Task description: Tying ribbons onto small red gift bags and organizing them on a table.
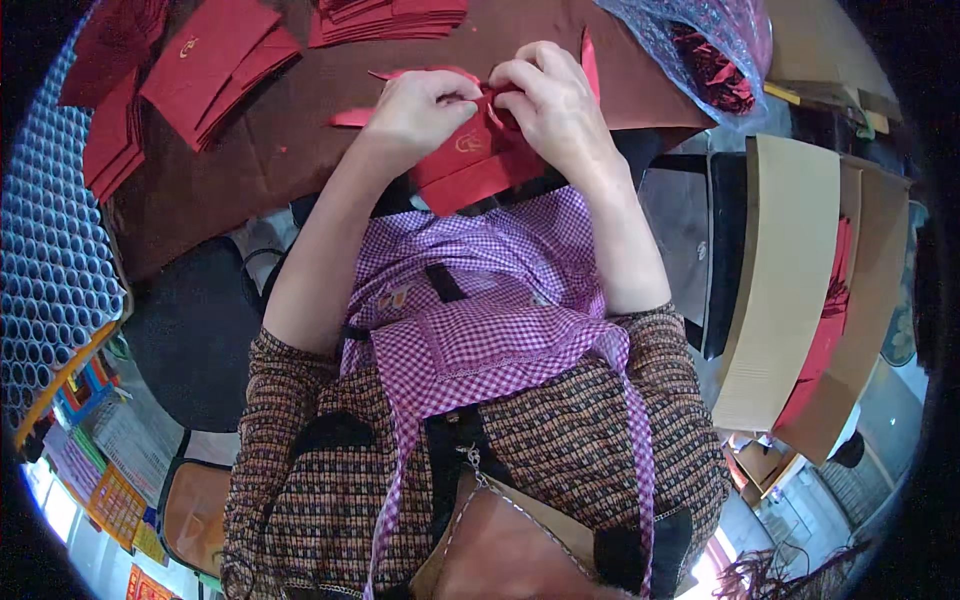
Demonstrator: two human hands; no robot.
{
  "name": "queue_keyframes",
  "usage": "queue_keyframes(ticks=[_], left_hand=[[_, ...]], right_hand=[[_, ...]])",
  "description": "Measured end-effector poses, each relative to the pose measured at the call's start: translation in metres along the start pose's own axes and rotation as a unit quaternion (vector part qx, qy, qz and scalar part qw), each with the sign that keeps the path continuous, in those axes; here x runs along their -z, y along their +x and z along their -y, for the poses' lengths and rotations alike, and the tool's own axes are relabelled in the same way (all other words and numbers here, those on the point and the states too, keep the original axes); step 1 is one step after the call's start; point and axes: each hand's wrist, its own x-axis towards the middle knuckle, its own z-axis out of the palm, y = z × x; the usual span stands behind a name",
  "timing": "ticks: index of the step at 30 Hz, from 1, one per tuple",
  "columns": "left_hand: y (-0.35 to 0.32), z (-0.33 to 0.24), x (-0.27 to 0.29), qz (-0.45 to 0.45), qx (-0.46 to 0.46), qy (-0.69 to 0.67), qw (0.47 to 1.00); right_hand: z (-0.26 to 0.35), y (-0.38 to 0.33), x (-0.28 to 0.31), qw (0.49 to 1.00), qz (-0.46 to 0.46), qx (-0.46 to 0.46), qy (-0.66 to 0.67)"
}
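Observation:
A red paper bag or packet with a gold emblem lies at the table's near edge, in front of my lap. Glossy red ribbon runs about its top, with loose ends sticking out to the left and to the right. At the packet's upper edge, my left hand is closed, thumb and forefinger pinching the ribbon. Close beside it, my right hand curls its fingers round another part of the ribbon, where a small loop shows. The fingers partly hide where the ribbon strands meet.
On the brown-covered table lie stacks of red packets at the left and more red packets at the back. A clear plastic bag of red pieces is at the far right. A cardboard box holding red items stands on my right.

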Motion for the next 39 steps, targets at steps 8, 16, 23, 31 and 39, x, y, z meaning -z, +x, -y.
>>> queue_keyframes(ticks=[8,16,23,31,39], left_hand=[[0.009,-0.007,0.01,0.049,-0.036,-0.073,0.995],[0.013,-0.018,0.022,0.147,-0.004,-0.068,0.987],[0.019,-0.02,0.02,0.193,0.074,-0.092,0.974],[0.022,-0.002,0.001,0.045,0.056,-0.095,0.993],[0.03,-0.004,0.027,-0.045,0.044,-0.037,0.997]], right_hand=[[-0.004,0.0,0.001,0.995,0.028,-0.007,0.1],[0.0,-0.001,0.004,0.992,0.011,0.021,0.124],[0.0,0.001,0.009,0.989,0.011,0.046,0.142],[-0.008,0.0,0.009,0.982,0.098,0.002,0.159],[-0.019,-0.006,0.011,0.946,0.143,-0.114,0.267]])
